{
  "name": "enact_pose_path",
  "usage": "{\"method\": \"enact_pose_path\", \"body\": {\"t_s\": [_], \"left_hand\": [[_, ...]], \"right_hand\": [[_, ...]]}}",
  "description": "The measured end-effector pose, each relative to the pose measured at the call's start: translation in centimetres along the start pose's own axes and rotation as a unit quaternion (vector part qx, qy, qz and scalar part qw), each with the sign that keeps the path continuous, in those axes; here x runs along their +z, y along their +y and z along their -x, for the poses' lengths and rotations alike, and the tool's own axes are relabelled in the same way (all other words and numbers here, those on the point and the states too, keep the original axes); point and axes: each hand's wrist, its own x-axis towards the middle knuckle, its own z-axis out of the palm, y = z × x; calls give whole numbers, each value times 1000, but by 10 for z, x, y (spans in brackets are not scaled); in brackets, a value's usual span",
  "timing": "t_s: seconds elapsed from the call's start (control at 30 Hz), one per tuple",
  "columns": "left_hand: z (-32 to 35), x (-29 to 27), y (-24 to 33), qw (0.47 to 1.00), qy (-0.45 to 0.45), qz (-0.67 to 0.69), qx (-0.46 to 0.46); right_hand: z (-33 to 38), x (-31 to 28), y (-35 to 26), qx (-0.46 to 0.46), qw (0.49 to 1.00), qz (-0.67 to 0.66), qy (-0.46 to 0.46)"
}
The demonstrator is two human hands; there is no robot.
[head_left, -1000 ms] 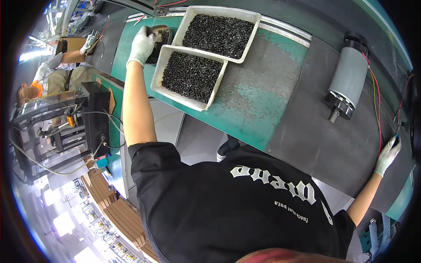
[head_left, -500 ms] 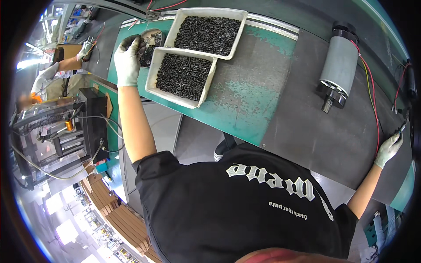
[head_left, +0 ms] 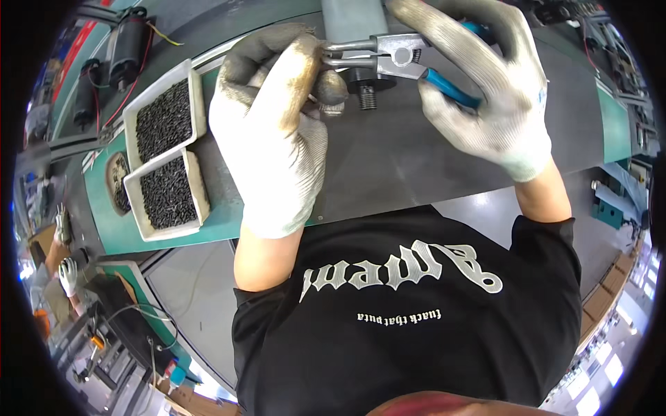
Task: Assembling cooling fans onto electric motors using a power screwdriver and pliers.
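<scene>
My right hand (head_left: 496,104), in a white glove, is wrapped round the blue handles of a pair of circlip pliers (head_left: 401,54). The jaws point left, and a small spring shows beside the pivot. At the slim tips, the gloved fingers of my left hand (head_left: 274,132) are pinched together; what lies in them is hidden. Just beyond the pliers lies a grey cylindrical motor (head_left: 352,19), partly covered by my hands and the tool. Its threaded shaft (head_left: 367,99) points toward me.
To the left, two white trays (head_left: 201,104) hold small black pieces, beside a round dish (head_left: 111,172) of small parts. More dark motors (head_left: 129,52) with wires lie at the far left. A co-worker's gloved hand (head_left: 68,276) shows at the left.
My left hand has come from the round dish to in front of the motor. My right hand has moved in from the far right with the pliers, and the view has turned right.
</scene>
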Motion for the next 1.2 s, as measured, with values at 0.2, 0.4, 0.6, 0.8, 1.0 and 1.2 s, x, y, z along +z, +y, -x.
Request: {"method": "enact_pose_path", "body": {"t_s": [0.2,0.4,0.6,0.8,1.0,1.2], "left_hand": [[3,15,-7,1000,-17,-9,-3],[2,12,-11,996,38,-72,39],[2,8,-15,995,-4,-50,81],[0,15,-18,988,21,-127,85],[-120,-11,-63,825,-138,-438,329],[-191,8,-109,776,-54,-626,-57]], "right_hand": [[-4,-37,-12,39,995,56,-70],[5,-23,7,-24,997,67,-35],[3,-26,3,-27,998,46,-23],[1,-14,12,-15,998,49,-35],[21,74,151,344,912,-217,-43],[14,154,176,382,471,-793,-56]]}}
